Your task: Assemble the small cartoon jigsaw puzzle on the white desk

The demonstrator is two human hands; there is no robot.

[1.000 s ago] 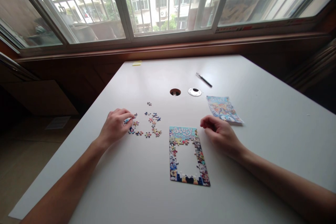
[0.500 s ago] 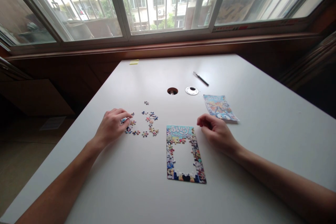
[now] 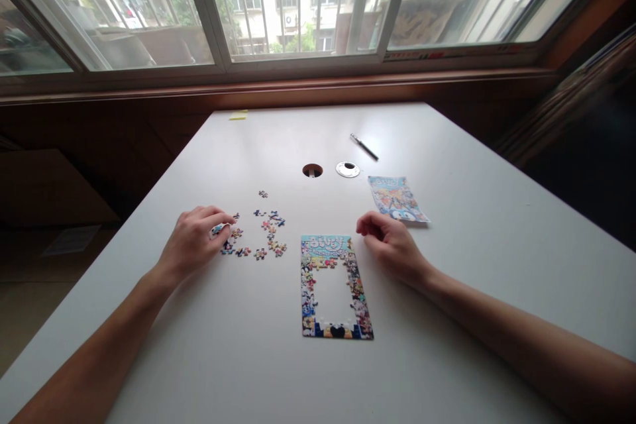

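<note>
My left hand [image 3: 191,238] rests over the left side of a scatter of loose jigsaw pieces [image 3: 271,228]. Its thumb and forefinger are apart, with several pieces showing between and beside them; the other fingertips are hidden. Right of the scatter lies a jigsaw puzzle [image 3: 362,301] with its border joined and the white tabletop showing through its middle. "Bluey" lettering runs across its top. Beside the puzzle's upper right corner, my right hand [image 3: 392,245] lies on its side with fingers loosely curled in, and nothing shows in them.
Behind my right hand lies a printed picture sheet [image 3: 397,197]. Farther back are a pen [image 3: 364,147], a round metal cover [image 3: 348,169] and a cable hole [image 3: 313,171] in the white table [image 3: 238,351]. A yellow sticky note [image 3: 238,114] is at the far edge, below the barred window.
The whole view has shifted, so the table and everything on it appear farther left. Both hands keep nearly the same pose and place, and the pieces and puzzle look unchanged.
</note>
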